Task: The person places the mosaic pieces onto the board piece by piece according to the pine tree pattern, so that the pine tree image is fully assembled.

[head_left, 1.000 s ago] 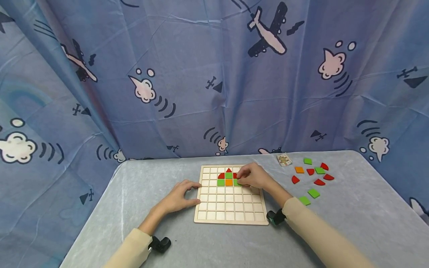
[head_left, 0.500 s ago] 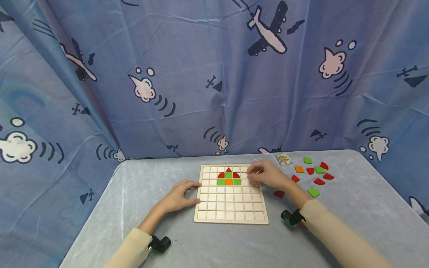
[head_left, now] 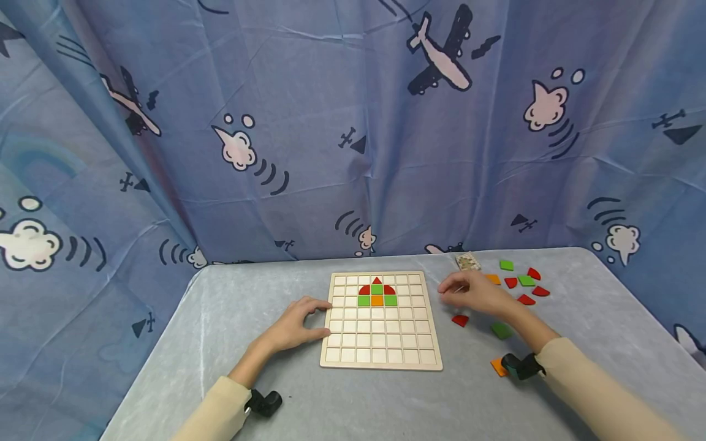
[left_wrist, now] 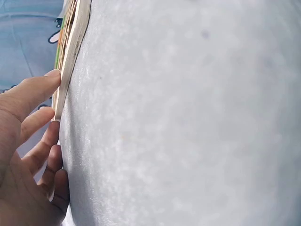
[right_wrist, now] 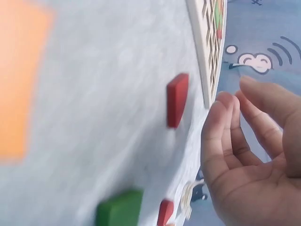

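Observation:
A wooden grid board [head_left: 386, 340] lies flat on the table. Its upper part bears a red triangle [head_left: 377, 281], a red quarter-round tile [head_left: 389, 290] on each side of a green square [head_left: 377, 289], and below them an orange square [head_left: 377, 301] between two green ones. My left hand [head_left: 296, 323] rests at the board's left edge, thumb and fingers spread along it. Right of the board hovers my right hand [head_left: 477, 291], fingers loosely bent and nothing between them. Near it lie a red piece [right_wrist: 177, 100] and a green square [right_wrist: 120, 209].
Several loose red, green and orange tiles lie at the right, including a red quarter-round [head_left: 541, 291] and a green square [head_left: 526, 280]. Under the right wrist camera shows an orange square [head_left: 499, 367]. A small patterned card [head_left: 467, 261] lies near the curtain [head_left: 309, 153] at the back.
My right hand has left the board and moved right towards the loose tiles, uncovering the right red quarter-round and the green square under it. The left hand has stayed put.

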`<state>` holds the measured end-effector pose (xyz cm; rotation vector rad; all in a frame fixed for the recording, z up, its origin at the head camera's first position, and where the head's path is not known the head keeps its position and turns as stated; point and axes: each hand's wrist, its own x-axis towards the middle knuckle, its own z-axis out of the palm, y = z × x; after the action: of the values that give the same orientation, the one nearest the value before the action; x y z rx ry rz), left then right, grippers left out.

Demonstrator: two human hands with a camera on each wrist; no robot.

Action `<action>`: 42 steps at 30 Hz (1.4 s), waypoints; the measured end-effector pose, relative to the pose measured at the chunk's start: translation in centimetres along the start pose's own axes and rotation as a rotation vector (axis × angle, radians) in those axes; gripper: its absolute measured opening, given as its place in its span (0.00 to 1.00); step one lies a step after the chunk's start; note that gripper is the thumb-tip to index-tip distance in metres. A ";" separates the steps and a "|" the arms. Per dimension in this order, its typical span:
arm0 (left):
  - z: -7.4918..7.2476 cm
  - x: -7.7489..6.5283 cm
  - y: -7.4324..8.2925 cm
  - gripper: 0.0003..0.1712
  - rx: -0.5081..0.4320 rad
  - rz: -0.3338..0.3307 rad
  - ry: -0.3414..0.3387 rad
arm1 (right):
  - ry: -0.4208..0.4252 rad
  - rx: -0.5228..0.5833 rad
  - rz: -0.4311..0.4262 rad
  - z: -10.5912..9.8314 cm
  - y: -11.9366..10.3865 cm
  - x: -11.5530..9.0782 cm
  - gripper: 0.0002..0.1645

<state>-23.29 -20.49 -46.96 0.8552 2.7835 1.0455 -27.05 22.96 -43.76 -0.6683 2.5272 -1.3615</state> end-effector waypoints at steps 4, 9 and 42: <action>0.0 0.0 0.0 0.30 -0.004 0.000 0.001 | -0.033 0.019 0.014 -0.7 0.1 -1.2 0.12; -0.1 0.0 0.0 0.30 -0.004 0.002 0.005 | -0.058 -0.021 0.003 -1.3 0.1 -2.1 0.13; -0.1 -0.1 0.2 0.30 0.006 0.011 0.011 | -0.115 -0.096 -0.017 -0.6 0.8 -3.6 0.12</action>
<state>-23.20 -20.51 -46.77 0.8686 2.7957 1.0469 -24.33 25.49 -44.23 -0.7644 2.5130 -1.1772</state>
